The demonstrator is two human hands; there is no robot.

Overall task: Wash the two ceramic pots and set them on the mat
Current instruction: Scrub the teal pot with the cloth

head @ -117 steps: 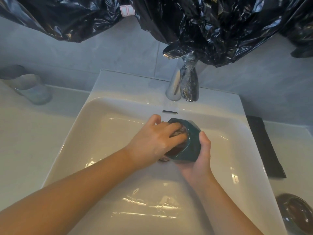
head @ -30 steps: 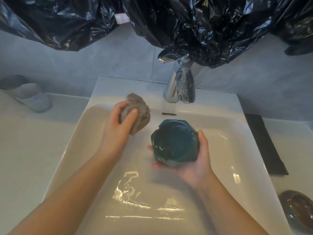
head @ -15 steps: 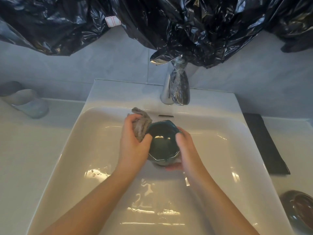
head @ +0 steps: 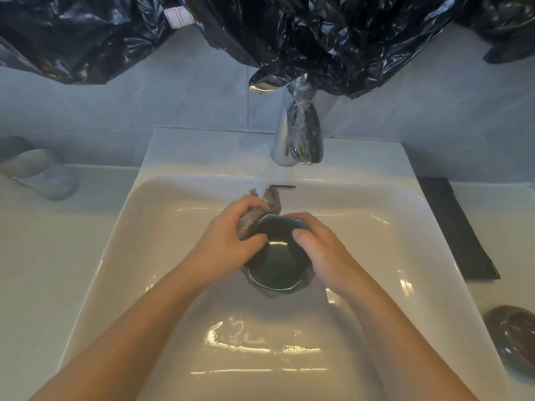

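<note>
Steadying teal pot (head: 278, 264) over sink (head: 202, 146) in curled right hand (head: 321, 256) for scrubbing its wall with cloth (head: 249, 221) clutched in left hand (head: 225, 244).

Black plastic (head: 318, 39) over tap (head: 301, 134) — tumbler (head: 40, 175) at left

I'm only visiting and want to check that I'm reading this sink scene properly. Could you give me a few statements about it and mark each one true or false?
1. The left hand presses a grey fuzzy cloth against the dark teal faceted ceramic pot. True.
2. The right hand lies flat on the counter. False: it grips the teal pot over the white sink.
3. The dark brown glazed ceramic pot stands on the black rectangular mat. False: it sits on the counter, apart from the mat.
4. A clear glass tumbler is on the counter left of the sink. True.
</note>
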